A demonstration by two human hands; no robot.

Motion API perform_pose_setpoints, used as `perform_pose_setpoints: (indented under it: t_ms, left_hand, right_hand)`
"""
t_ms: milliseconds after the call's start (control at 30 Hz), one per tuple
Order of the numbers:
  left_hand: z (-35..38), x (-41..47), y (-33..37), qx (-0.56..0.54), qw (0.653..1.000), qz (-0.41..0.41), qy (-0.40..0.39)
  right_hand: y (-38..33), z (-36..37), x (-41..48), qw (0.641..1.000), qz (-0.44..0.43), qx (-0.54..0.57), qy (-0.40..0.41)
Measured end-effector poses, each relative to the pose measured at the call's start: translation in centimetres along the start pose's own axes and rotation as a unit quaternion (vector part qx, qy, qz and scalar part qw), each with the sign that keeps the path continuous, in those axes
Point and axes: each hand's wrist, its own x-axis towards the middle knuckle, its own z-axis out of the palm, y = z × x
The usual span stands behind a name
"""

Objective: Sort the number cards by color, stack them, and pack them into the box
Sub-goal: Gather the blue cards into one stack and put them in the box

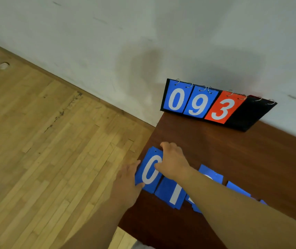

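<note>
A row of blue number cards lies near the left end of the dark wooden table (233, 151). The leftmost is a blue 0 card (148, 177), and it may be the top of a small stack. My left hand (129, 178) holds its left edge, thumb at the lower corner. My right hand (174, 162) sits on its upper right part, with fingers curled over the top edge and thumb on the face. Beside it lies a blue 1 card (172, 194). More blue cards (213, 174) continue to the right, partly hidden by my right forearm.
A black flip scoreboard (247, 114) stands at the back of the table against the white wall, showing blue 0, blue 9 and red 3; its rightmost slot is bare black with rings. Wooden floor (45, 141) lies left of the table edge. No box is in view.
</note>
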Motion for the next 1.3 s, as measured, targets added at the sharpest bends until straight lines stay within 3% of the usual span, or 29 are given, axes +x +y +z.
perform_pose_setpoints:
  t_ms: [233, 533, 667, 800, 967, 1133, 1300]
  left_hand:
    - [0.6, 0.1, -0.7, -0.020, 1.000, 0.008, 0.007]
    - [-0.4, -0.1, 1.8, -0.055, 0.998, -0.019, 0.025]
    - [-2.3, -0.8, 4.9, -0.145, 0.989, 0.012, 0.028]
    - [-4.5, -2.0, 8.2, -0.179, 0.980, 0.081, -0.021]
    - [-5.6, -4.3, 12.8, -0.262, 0.959, 0.108, -0.022]
    - [-5.1, -7.3, 17.3, -0.342, 0.931, 0.125, -0.004]
    - [-3.3, -9.8, 18.5, -0.287, 0.942, 0.162, -0.059]
  right_hand:
    - [-0.4, 0.3, 1.1, 0.997, -0.030, 0.051, -0.051]
    - [-0.2, -1.2, -1.1, 0.991, -0.046, 0.112, -0.048]
    - [0.3, -3.8, -3.9, 0.987, -0.050, 0.148, -0.041]
    - [1.5, -6.7, -7.7, 0.979, -0.027, 0.199, 0.039]
    - [2.6, -8.6, -12.8, 0.927, 0.024, 0.333, 0.171]
    - [3.8, -7.1, -18.2, 0.885, -0.028, 0.426, 0.187]
    - [6.1, -6.0, -20.4, 0.894, -0.008, 0.395, 0.210]
